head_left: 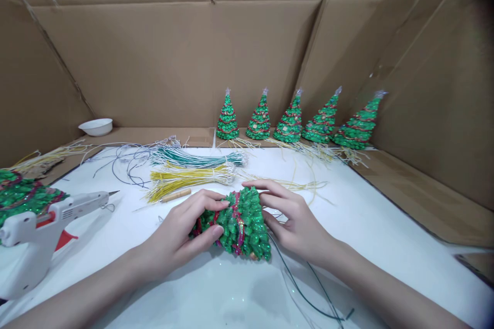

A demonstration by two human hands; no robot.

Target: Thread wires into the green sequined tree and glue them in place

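Note:
A small green glittery Christmas tree with red and magenta garland lies on its side over the white table, its wide base facing right. My left hand is closed around the narrower part, thumb in front and fingers over the top. At the base, my right hand has curled fingers against the rim, the index finger reaching over the upper edge. Its inner fingertips are partly hidden behind the base. Dark green wires trail from near the base toward the front right.
Several finished-looking trees stand along the cardboard wall. Green wires, yellow wires and a wooden-handled awl lie mid-table. A white glue gun stands left, before another tree. A white bowl sits back left.

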